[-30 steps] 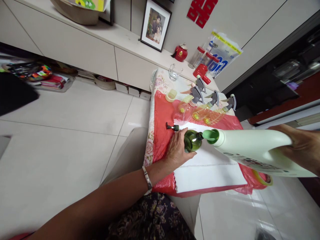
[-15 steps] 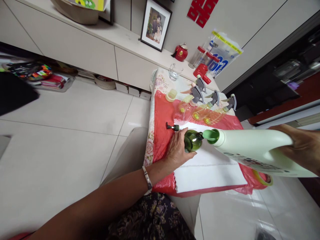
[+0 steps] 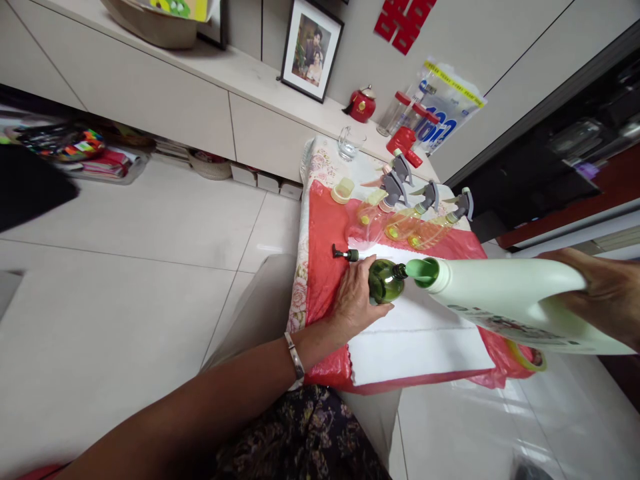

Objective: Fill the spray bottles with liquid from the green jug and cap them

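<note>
My left hand [image 3: 357,297] is wrapped round a dark green, see-through bottle [image 3: 386,281] above a white cloth [image 3: 420,357]. On the right, my right hand [image 3: 607,290] grips the handle of a large pale green jug [image 3: 505,283], which is tipped on its side. The jug's green spout meets the bottle's narrow neck. Whether liquid is flowing, I cannot tell. Just beyond my left fingers lies a dark pump head [image 3: 345,253] on the red plastic sheet [image 3: 325,233]. A pale, see-through cap [image 3: 343,191] stands farther back on that sheet.
Several yellowish spray bottles [image 3: 430,230] with grey triggers stand behind the cloth. A glass mug [image 3: 349,143] is at the table's far end. Against the wall are a red pot [image 3: 362,105], red-lidded jars [image 3: 393,115] and a plastic bag [image 3: 450,107]. A yellow tape roll [image 3: 537,360] lies at right.
</note>
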Tool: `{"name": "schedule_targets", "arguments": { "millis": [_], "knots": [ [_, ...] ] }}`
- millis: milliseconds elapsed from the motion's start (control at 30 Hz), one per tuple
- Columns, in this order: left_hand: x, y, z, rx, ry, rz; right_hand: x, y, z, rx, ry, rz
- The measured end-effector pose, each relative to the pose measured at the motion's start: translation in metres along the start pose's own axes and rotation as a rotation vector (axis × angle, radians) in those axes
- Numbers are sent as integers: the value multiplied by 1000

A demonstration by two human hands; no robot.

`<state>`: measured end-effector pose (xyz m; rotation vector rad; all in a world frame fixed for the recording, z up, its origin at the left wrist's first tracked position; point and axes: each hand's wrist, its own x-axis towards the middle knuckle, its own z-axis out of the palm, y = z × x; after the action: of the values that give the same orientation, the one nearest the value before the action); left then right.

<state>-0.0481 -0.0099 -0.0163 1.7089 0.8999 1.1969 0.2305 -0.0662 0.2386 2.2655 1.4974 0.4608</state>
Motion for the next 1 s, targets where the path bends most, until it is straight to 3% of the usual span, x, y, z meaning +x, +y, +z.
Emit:
{"name": "schedule_targets", "arguments": {
  "millis": [600,800,1000],
  "knots": [
    [1,-2,1,18,7,5,5,6,4,83,10,23],
    [1,-1,1,13,12,11,1,-3,-1,64,7,49],
    [1,2,-1,13,15,-7,-4,-16,11,195,51,-11]
  ]
}}
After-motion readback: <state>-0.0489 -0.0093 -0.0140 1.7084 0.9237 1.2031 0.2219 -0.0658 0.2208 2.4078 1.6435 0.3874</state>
